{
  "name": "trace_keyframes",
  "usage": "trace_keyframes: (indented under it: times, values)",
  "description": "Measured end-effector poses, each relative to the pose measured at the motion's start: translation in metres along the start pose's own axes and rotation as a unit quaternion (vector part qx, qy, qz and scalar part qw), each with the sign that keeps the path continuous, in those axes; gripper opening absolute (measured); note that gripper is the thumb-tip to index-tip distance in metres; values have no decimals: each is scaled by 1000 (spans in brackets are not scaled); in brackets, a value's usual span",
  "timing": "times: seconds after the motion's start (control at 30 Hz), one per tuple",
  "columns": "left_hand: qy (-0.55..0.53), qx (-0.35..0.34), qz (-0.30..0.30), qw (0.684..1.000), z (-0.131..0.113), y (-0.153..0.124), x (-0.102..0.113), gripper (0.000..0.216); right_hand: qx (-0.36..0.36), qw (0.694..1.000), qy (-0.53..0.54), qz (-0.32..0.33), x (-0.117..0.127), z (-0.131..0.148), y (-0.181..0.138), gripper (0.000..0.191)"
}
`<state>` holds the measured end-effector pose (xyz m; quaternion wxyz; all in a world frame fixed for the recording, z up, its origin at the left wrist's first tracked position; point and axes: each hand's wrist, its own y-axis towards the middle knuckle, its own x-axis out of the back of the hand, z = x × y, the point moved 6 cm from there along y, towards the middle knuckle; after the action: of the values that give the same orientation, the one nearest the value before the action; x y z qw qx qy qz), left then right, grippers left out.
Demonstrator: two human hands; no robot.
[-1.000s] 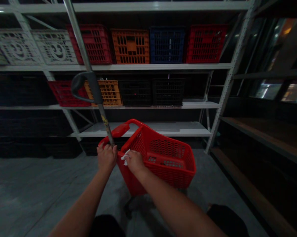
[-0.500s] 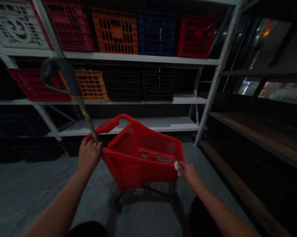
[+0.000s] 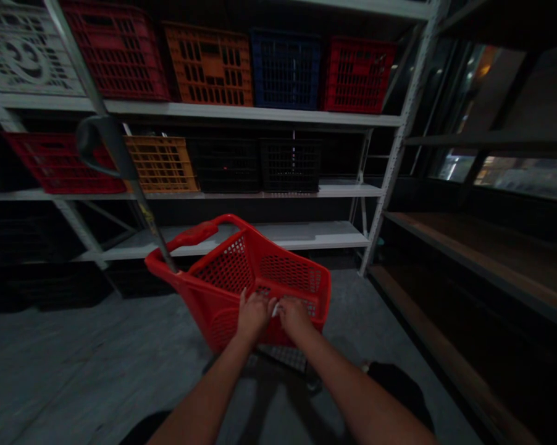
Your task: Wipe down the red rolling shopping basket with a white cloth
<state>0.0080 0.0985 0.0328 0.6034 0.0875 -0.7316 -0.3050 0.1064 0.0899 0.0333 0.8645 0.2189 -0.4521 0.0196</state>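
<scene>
A red plastic shopping cart (image 3: 213, 303) with perforated basket walls stands before me, its handle to the left. Over the near rim of its basket, my two hands meet. Between them shows a small crumpled white tissue (image 3: 275, 309), mostly hidden by fingers. My right hand (image 3: 296, 314) is closed around it. My left hand (image 3: 254, 314) touches it from the other side, thumb and forefinger drawn in and an outer finger raised. A metal pole with a dark grey loop grip (image 3: 107, 148) rises from the cart's handle end.
White metal shelving (image 3: 278, 114) stands behind the cart, holding crates: a white crate (image 3: 26, 59), an orange crate (image 3: 209, 65), a blue crate (image 3: 285, 68) and several others. Dark shelves with wooden boards (image 3: 482, 247) run along the right. Grey concrete floor (image 3: 51, 364) lies below.
My left hand has left the cart's handle end and moved right to meet my right hand. My right hand has come left along the near rim, bringing the white tissue.
</scene>
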Motion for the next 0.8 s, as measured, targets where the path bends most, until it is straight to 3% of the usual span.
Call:
trace_keyframes:
  times: [0.17,0.3,0.4,0.53,0.63,0.8]
  values:
    - [13,-15,-2,1000,29,0,0,41,4,1000,-2,31,22,-52,-39,21]
    - [20,-31,20,999,42,5,0,41,-11,1000,22,7,31,-82,-58,24]
    - [26,-26,20,999,35,7,-1,41,-28,999,32,-33,21,-71,-59,23]
    - [-1,-49,21,999,3,1,-11,43,9,997,51,-57,-4,-37,-60,19]
    - [10,-23,27,999,-3,-5,-21,50,43,997,47,-51,-12,-37,-57,19]
    - [5,-30,47,998,6,-7,-27,50,-26,994,6,-104,17,-106,-25,23]
